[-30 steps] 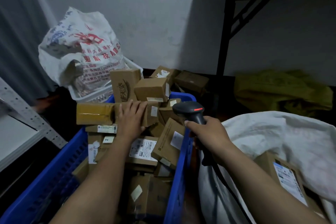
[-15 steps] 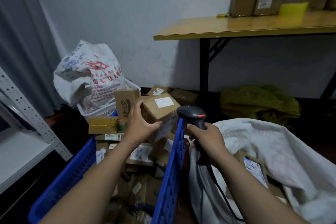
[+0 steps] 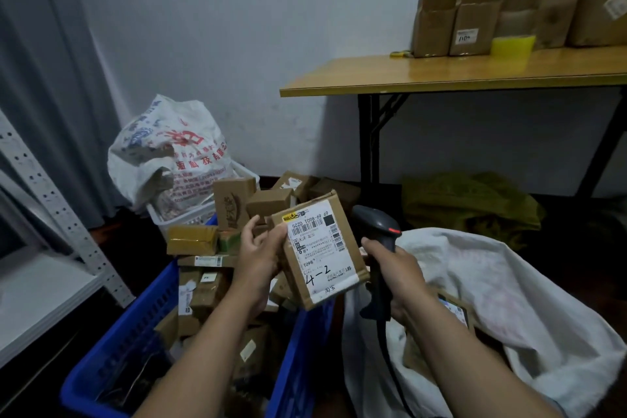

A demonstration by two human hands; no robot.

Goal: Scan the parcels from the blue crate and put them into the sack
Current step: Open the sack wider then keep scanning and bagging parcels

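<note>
Parcel (image 3: 320,249) gripped by left hand (image 3: 259,256), beside scanner (image 3: 378,241) in right hand (image 3: 395,273).

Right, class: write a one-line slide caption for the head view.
Left hand holds a labelled parcel above the crate; right hand grips the scanner by the sack.

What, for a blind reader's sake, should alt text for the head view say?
The left hand holds a labelled cardboard parcel above a blue crate of parcels, while the right hand grips a scanner beside it. A white sack lies open at right.
</note>
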